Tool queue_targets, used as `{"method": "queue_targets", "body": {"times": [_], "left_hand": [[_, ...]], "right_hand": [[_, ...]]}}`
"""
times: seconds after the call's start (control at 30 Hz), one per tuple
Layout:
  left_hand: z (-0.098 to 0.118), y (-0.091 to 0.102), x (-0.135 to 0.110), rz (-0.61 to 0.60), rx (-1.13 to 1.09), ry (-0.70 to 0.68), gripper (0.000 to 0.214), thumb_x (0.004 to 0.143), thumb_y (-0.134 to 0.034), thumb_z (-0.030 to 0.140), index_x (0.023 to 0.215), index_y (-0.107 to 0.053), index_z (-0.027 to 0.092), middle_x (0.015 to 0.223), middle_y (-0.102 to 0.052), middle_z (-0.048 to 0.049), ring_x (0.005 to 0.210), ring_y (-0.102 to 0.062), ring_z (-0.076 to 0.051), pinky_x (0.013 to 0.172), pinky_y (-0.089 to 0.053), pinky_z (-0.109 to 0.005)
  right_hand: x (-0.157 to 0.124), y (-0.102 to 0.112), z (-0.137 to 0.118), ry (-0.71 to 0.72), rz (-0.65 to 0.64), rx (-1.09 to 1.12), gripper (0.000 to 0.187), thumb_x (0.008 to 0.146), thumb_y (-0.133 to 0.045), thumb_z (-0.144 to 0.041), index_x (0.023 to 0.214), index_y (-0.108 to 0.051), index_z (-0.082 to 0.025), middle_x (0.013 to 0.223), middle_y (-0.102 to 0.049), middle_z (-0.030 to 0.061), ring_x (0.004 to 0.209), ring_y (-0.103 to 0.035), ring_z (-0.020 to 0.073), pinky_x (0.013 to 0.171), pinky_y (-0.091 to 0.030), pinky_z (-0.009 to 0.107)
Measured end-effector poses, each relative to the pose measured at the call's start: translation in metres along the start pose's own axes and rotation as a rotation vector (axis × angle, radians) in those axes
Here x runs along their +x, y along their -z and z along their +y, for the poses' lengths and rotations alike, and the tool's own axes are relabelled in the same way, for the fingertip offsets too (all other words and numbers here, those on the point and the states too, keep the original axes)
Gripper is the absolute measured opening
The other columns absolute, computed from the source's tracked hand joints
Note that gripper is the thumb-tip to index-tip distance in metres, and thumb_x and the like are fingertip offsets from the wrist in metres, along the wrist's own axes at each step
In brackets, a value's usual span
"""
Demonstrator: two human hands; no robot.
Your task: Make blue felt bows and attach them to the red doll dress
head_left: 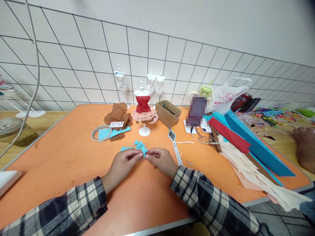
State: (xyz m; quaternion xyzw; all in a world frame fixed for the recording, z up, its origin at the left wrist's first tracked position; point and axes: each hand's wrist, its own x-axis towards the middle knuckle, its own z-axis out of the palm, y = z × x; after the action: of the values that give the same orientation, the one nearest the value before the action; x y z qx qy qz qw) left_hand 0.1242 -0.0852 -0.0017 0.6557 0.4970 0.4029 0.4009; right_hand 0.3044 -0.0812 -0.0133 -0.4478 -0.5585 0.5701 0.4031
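My left hand (123, 165) and my right hand (161, 160) meet over the orange table (61, 157), fingertips pinched together on a small light-blue paper bow (144, 151). Another light-blue bow (137, 144) and a blue scrap (126, 148) lie just beyond my fingers. Behind them stands a small mannequin (143, 108) in a red top and frilled pink skirt.
Brown crepe paper (118, 114), a tape roll (100, 132), a cardboard box (168, 113), scissors (201, 135) and a craft knife (174, 144) lie on the table. Red, blue and cream paper sheets (246, 147) spread at right. White mannequins (155, 83) stand by the grid wall. Another person's hand (305, 146) rests at far right.
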Motion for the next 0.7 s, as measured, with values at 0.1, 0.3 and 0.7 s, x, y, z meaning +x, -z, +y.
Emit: {"method": "queue_targets", "body": {"times": [0.1,0.3,0.7], "left_hand": [[0.0,0.004,0.0,0.02,0.097,-0.055,0.022,0.08,-0.065,0.039,0.076,-0.075,0.02,0.074,-0.074,-0.0034,0.071,-0.065,-0.019,0.069,-0.049,-0.028],[-0.001,0.01,0.005,0.086,0.005,-0.015,0.034,0.08,-0.064,0.045,0.099,-0.073,0.018,0.093,-0.074,-0.0077,0.075,-0.067,-0.021,0.068,-0.053,-0.03],[-0.004,0.006,0.01,-0.122,0.209,-0.084,0.025,0.081,-0.062,0.041,0.073,-0.071,0.019,0.074,-0.07,-0.0032,0.07,-0.063,-0.018,0.066,-0.049,-0.027]], "right_hand": [[0.005,0.0,-0.001,0.034,0.012,-0.08,0.017,0.074,-0.066,-0.034,0.077,-0.066,-0.017,0.062,-0.059,-0.0021,0.052,-0.048,0.0092,0.049,-0.04,0.022],[0.019,-0.001,-0.009,0.181,0.039,-0.302,0.008,0.076,-0.064,-0.025,0.075,-0.065,-0.017,0.058,-0.052,-0.0054,0.052,-0.042,0.0077,0.05,-0.033,0.02],[0.01,0.008,-0.003,0.236,0.01,-0.42,0.004,0.074,-0.064,-0.019,0.071,-0.062,-0.017,0.06,-0.05,-0.0054,0.053,-0.042,0.0077,0.05,-0.033,0.02]]}}
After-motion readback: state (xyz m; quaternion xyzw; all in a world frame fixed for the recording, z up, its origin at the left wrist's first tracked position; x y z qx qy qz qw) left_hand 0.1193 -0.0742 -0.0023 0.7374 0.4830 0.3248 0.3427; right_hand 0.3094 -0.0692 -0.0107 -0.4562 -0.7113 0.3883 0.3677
